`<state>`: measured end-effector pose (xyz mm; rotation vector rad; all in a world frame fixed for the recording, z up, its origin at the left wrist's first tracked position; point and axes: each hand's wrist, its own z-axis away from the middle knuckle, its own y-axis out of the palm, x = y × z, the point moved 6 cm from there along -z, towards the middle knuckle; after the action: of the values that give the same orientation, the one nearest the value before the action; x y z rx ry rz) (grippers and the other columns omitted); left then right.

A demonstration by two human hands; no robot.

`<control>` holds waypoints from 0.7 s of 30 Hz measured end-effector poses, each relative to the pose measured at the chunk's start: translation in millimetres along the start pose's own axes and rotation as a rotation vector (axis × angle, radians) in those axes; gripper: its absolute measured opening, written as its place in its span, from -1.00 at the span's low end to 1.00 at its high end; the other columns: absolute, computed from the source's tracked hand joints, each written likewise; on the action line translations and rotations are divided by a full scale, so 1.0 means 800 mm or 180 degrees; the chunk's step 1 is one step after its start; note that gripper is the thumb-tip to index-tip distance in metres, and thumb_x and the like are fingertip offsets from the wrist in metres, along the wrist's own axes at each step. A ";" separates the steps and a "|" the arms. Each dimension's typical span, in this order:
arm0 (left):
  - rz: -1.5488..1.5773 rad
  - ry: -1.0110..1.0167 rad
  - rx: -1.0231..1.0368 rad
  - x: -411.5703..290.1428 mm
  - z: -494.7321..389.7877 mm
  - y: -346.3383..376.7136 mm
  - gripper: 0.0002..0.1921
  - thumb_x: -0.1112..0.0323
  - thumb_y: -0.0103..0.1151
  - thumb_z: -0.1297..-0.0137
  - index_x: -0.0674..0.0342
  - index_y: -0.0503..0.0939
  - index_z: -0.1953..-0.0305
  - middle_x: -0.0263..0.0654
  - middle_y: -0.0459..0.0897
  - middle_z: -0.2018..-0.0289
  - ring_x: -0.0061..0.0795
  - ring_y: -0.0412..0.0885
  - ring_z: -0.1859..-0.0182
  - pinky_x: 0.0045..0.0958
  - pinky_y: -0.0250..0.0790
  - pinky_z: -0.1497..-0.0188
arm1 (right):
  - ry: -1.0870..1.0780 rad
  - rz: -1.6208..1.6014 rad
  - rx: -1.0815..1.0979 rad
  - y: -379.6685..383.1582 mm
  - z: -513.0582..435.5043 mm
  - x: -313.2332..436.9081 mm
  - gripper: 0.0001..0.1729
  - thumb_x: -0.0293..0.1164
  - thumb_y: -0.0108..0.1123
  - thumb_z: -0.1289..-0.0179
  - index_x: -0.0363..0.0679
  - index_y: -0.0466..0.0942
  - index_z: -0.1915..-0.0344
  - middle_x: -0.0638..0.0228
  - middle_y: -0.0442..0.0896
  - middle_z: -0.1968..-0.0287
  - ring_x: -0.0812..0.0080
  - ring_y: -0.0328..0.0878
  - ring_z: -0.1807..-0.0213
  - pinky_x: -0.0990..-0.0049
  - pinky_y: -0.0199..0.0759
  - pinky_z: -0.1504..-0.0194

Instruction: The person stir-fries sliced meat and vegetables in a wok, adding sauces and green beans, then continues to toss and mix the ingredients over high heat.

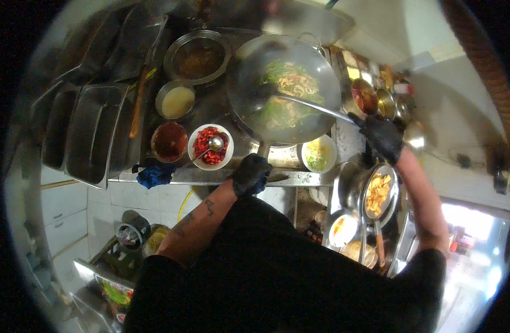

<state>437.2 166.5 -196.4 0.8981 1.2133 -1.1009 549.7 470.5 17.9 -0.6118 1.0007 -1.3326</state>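
My left hand (251, 175), in a black glove with some blue cloth beneath it, grips the handle of a large steel wok (248, 112). Green vegetables with pale brown strips (294, 87) lie in the wok under light steam. My right hand (380, 135), also black-gloved, is closed on the metal shaft of a long-handled ladle (317, 107), whose dark head rests over the food. Left of the wok handle, a white bowl of chopped red peppers (200, 137) holds a steel spoon (215, 143). To the right of the handle, a white bowl (319, 155) contains chopped green and yellow pieces.
Left of the wok are a round pan (198, 62), a bowl of pale liquid (178, 102) and a dark red sauce bowl (169, 141). Steel trays (90, 137) line the far left. A strainer with fried yellow pieces (378, 193) sits beside my right forearm; seasoning bowls (364, 95) stand beyond.
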 end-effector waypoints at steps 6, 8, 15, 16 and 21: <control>-0.0938 0.0922 -0.0096 -0.021 0.006 -0.005 -0.71 0.28 0.16 -0.26 0.22 0.49 0.61 -0.34 0.42 0.76 -0.45 0.41 0.76 -0.37 0.31 0.69 | 0.0345 -0.1831 -0.0650 -0.019 0.090 -0.049 -0.41 -0.49 0.07 -0.35 -0.11 0.33 -0.38 0.10 0.48 -0.30 0.12 0.42 -0.32 0.32 0.26 -0.32; -0.0933 0.0752 -0.0117 -0.018 0.005 -0.009 -0.77 0.24 0.20 -0.09 0.22 0.52 0.61 -0.23 0.47 0.71 -0.28 0.48 0.67 -0.27 0.36 0.57 | 0.0177 -0.2542 -0.0867 0.001 0.100 -0.069 -0.45 -0.49 0.05 -0.40 -0.16 0.33 -0.38 0.10 0.46 -0.32 0.20 0.40 -0.35 0.34 0.24 -0.33; -0.1177 0.1108 -0.0215 -0.021 0.005 -0.009 -0.76 0.30 0.20 -0.22 0.23 0.53 0.58 -0.29 0.49 0.71 -0.39 0.52 0.67 -0.31 0.38 0.60 | 0.0788 -0.3650 -0.0315 0.131 -0.042 -0.089 -0.58 -0.30 0.00 -0.49 -0.16 0.47 -0.26 0.56 0.51 0.31 0.65 0.41 0.30 0.59 0.35 0.24; -0.0704 0.0623 -0.0065 -0.008 0.001 -0.010 -0.77 0.30 0.20 -0.20 0.23 0.53 0.58 -0.27 0.51 0.70 -0.37 0.55 0.65 -0.30 0.39 0.58 | 0.0345 -0.3139 -0.0160 0.129 -0.059 -0.063 -0.58 -0.28 0.01 -0.50 -0.14 0.46 -0.26 0.59 0.46 0.38 0.68 0.36 0.37 0.60 0.31 0.33; -0.1302 0.1101 -0.0154 -0.021 0.005 -0.013 -0.79 0.28 0.16 -0.16 0.22 0.56 0.57 -0.14 0.60 0.63 -0.25 0.63 0.56 -0.26 0.47 0.47 | 0.0293 -0.3395 0.0623 0.103 -0.076 0.004 -0.50 -0.23 0.03 -0.49 -0.09 0.35 -0.35 0.62 0.36 0.53 0.70 0.24 0.54 0.59 0.22 0.52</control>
<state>428.3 163.2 -178.6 0.8458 1.7587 -1.2624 538.4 492.9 -81.1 -0.9968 0.5770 -2.3704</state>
